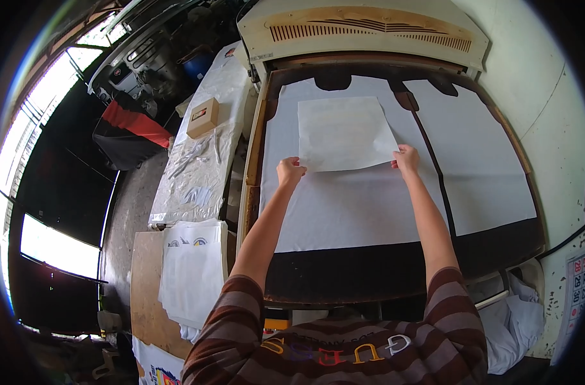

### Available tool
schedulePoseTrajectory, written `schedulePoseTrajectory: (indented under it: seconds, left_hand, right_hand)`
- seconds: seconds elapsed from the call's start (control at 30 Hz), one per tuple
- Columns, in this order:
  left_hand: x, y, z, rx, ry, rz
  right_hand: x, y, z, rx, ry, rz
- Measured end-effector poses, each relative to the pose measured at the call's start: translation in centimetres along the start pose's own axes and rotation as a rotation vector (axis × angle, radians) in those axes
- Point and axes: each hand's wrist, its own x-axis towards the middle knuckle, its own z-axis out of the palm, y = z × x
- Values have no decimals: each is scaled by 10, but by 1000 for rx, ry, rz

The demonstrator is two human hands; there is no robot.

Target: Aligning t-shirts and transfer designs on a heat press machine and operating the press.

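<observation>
A white sheet of paper point(345, 135) lies on or just over a large pale piece of cloth point(344, 212); I cannot tell whether it touches all over. At its near left corner, the fingers of my left hand point(290, 172) pinch the edge. My right hand point(405, 160) grips the near right corner in the same way, and that side of the sheet bends a little. Both arms reach forward across the cloth. To the right, past a dark gap, is a second pale cloth piece point(479, 160). Both pieces rest on a dark flat bed point(369, 276).
A beige machine housing with vent slots point(369, 35) stands behind the bed. On the left, a plastic-covered table point(196, 173) carries a small cardboard box point(203, 118). Nearer, a stack of printed sheets point(193, 273) sits on a brown board point(145, 282). White cloth point(514, 321) hangs at lower right.
</observation>
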Motion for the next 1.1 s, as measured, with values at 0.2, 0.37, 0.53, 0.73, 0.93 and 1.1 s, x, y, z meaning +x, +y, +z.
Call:
schedulePoseTrajectory:
  seconds: [0.2,0.37,0.53,0.73,0.93,1.1]
  left_hand:
    - [1,5,6,54,12,10]
    - [-4,3,-3,76,-20,-14]
    - [-28,11,-3,536,33,212]
    - [-45,0,0,866,13,373]
    - [-48,4,1,957,5,366]
    - [-49,3,-2,985,-6,340]
  right_hand:
    - [10,8,1,-105,46,-38]
    - [0,2,-1,-248,40,-26]
    - [-21,4,-11,-841,200,-298]
    - [-39,7,-14,-984,35,-359]
    - [-45,10,-14,-987,6,-347]
    - [-50,6,-14,-1004,-17,-331]
